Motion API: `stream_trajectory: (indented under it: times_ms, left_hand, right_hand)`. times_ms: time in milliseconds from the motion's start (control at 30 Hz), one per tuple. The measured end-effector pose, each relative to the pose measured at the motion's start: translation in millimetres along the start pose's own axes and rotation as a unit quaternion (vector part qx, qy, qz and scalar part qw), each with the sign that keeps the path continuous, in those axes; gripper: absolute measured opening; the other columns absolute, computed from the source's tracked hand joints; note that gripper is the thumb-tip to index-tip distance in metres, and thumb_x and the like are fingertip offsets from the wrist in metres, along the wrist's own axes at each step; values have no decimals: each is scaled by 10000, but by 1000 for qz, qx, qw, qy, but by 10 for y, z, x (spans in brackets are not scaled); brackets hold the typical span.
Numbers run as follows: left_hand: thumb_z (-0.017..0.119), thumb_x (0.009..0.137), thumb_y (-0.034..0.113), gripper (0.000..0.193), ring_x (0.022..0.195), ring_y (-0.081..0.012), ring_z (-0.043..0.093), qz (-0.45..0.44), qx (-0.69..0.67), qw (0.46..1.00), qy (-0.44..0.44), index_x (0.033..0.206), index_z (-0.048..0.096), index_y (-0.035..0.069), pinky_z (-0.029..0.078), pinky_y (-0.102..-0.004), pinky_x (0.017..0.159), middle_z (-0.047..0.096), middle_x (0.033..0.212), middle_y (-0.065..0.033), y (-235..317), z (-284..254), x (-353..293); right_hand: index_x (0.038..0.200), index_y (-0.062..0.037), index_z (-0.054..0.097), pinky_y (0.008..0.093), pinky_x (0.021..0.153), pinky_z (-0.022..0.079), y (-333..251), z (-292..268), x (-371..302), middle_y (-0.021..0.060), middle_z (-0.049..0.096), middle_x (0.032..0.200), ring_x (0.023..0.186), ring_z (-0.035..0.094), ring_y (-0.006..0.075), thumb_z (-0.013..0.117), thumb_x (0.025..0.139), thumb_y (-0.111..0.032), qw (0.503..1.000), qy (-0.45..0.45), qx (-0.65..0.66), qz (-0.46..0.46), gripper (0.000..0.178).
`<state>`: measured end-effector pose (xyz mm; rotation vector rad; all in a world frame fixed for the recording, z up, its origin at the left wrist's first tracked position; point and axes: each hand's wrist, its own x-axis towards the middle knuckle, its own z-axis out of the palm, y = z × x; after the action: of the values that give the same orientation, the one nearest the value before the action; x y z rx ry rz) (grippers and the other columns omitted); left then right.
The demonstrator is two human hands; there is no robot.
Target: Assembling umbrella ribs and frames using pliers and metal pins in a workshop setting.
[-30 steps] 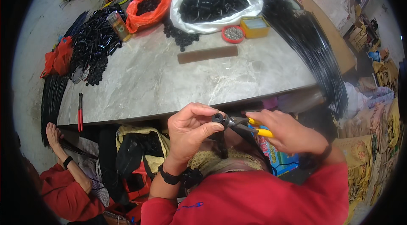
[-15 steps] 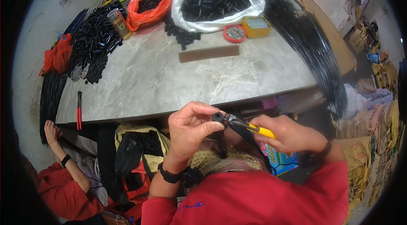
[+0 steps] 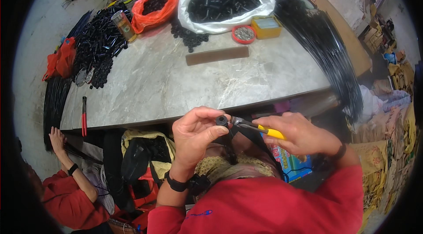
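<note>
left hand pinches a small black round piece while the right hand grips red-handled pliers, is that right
Not quite: the head view shows that the pliers in the right hand have yellow handles, not red. The left hand does pinch a small black round piece.

The person wears a plain red top [image 3: 282, 203] with matching red sleeves [image 3: 339, 187] that end near the elbows. On its chest sits a small blue mark [image 3: 205, 213], a rounded emblem with thin strokes trailing off to the left. A smooth black wristband [image 3: 177, 185] circles the left wrist; a dark band [image 3: 341, 151] shows at the right wrist. Left hand [image 3: 191, 139] and right hand [image 3: 299, 134] are bare.
</note>
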<state>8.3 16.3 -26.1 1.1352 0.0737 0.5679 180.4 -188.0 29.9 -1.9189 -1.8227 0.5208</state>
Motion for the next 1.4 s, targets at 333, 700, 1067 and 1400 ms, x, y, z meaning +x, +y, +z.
stream_trajectory:
  times_ms: [333, 700, 1067, 1400]
  left_hand:
    - [760, 789, -98, 285, 939, -233, 691, 33, 48, 997, 54, 1038, 630, -54, 574, -347, 860, 691, 1017, -194, 26, 101, -44]
    - [741, 781, -143, 301, 986, -235, 685, 19, 35, 997, 73, 1038, 612, -54, 575, -335, 888, 678, 1055, -220, 63, 161, -105]
    - [734, 785, -153, 301, 986, -230, 688, 29, 36, 996, 76, 1041, 607, -57, 579, -332, 888, 678, 1057, -214, 51, 184, -103]
    - [715, 805, -159, 300, 1011, -224, 681, 42, 35, 996, 67, 1061, 600, -52, 574, -337, 911, 672, 1073, -184, 20, 169, -84]
  right_hand:
    - [1421, -25, 421, 431, 757, 522, -10, 218, -17, 153, 577, 1094, 948, 616, 350, 696, 841, -65, 998, 57, -4, 6, 643]
    - [1449, -3, 385, 423, 789, 520, -35, 303, -1, 183, 563, 1128, 968, 606, 365, 710, 830, -68, 995, 95, -14, -26, 702]
    - [1383, -17, 425, 415, 710, 527, -23, 337, 13, 159, 584, 1056, 888, 622, 349, 692, 885, -122, 996, 92, 2, -12, 575]
    - [1333, -8, 463, 421, 661, 510, -25, 380, 27, 148, 581, 974, 848, 616, 342, 665, 927, -185, 995, 95, 15, -5, 487]
